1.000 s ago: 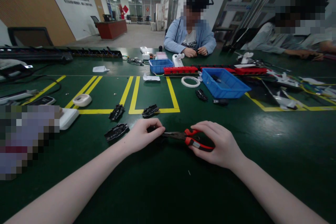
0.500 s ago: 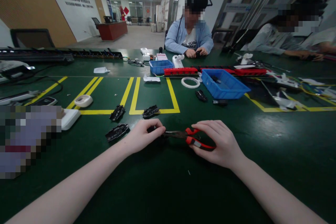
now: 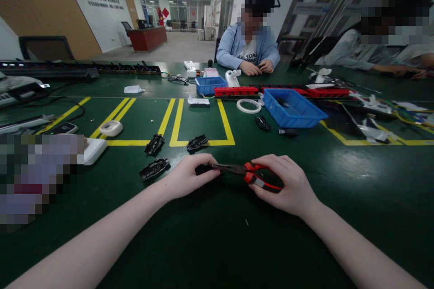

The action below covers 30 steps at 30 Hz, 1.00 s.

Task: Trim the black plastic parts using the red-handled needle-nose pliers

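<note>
Green matting with yellow tape lines covers the workbench [image 3: 339, 198]. At its near edge the right hand [image 3: 288, 187] grips red-handled pliers [image 3: 251, 174] (handles squeezed), whose nose meets a small black part [image 3: 202, 169] pinched in the left hand [image 3: 188, 176].

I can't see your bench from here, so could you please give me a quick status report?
Left hand pinching small black part. Right hand gripping red-handled pliers, tip at the part. Other black parts lie apart, left.
</note>
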Motion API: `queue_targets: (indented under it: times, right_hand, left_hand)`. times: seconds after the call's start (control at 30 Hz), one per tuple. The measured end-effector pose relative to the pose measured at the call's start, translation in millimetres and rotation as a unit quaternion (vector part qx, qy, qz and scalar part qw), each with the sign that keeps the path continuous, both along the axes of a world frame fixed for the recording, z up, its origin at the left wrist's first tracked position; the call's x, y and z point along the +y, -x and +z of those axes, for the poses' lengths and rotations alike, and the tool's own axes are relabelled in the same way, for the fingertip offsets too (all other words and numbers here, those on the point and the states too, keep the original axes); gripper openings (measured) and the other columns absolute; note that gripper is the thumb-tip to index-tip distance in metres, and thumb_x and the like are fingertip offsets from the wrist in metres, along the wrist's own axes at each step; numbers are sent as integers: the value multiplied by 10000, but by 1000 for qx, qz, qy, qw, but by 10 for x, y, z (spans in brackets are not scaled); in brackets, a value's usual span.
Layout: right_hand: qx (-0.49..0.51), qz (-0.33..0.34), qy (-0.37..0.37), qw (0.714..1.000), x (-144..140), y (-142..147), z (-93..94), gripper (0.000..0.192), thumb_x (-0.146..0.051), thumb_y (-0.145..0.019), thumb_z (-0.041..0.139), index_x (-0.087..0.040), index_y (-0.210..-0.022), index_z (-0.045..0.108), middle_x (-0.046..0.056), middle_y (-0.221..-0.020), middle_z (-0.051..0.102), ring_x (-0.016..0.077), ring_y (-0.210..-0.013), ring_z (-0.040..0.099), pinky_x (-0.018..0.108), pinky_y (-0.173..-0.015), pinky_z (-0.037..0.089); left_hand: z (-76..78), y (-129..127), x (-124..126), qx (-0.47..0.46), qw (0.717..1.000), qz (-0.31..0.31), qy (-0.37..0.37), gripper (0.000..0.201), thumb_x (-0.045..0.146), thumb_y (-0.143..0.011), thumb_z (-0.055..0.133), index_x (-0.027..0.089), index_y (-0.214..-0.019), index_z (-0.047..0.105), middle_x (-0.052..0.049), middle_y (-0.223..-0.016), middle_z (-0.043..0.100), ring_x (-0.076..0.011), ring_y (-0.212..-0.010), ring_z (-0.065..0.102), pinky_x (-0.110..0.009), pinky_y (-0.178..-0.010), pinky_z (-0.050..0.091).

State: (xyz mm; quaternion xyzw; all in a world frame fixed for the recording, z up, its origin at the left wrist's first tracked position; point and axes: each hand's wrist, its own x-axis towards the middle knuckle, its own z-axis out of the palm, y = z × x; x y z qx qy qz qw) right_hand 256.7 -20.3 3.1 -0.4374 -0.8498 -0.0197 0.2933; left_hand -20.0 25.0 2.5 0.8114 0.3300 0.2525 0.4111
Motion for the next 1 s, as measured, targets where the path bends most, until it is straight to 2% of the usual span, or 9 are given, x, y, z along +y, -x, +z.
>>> queue_targets:
  times: [0.1,0.3,0.7,0.83,1.0]
  right_hand:
    - [-3,0,0,1000,4,-6,-9,408,-359,-770,683,-224,-1136,565,84,-1035,700,262,-914,665,409,-760,483]
    - [-7,-12,-12,1000,20,-39,-35,422,-355,-773,692,-216,-1150,563,82,-1063,693,251,-945,658,406,-788,478]
    - [-22,-19,-7,1000,37,-77,-7,428,-360,-780,685,-215,-1165,570,93,-1086,697,270,-978,660,427,-809,468]
    - [-26,-25,-10,999,46,-102,-3,415,-361,-782,681,-221,-1159,580,93,-1085,699,274,-974,662,432,-808,468]
    - [-28,-18,-3,999,35,-68,12,395,-365,-785,681,-214,-1136,584,84,-1055,703,259,-941,664,406,-775,473]
  left_hand:
    - [-4,0,-4,-4,1000,7,-3,138,291,-914,594,200,-996,656,-12,-974,659,-175,-886,607,-297,-786,458]
    - [-22,1,-27,-6,999,29,26,319,313,-827,708,204,-1105,598,-24,-1040,655,-181,-885,620,-300,-770,496]
    - [3,-3,-22,-13,999,34,-22,252,289,-852,691,210,-1085,634,-19,-1082,675,-188,-978,633,-311,-856,501]
    - [-12,-2,-11,-10,998,57,-39,254,292,-845,700,215,-1080,645,-13,-1075,685,-184,-958,638,-301,-836,503]
    - [-22,-2,-1,-4,998,44,-44,254,289,-842,699,206,-1078,651,-28,-1071,692,-196,-952,650,-316,-831,517]
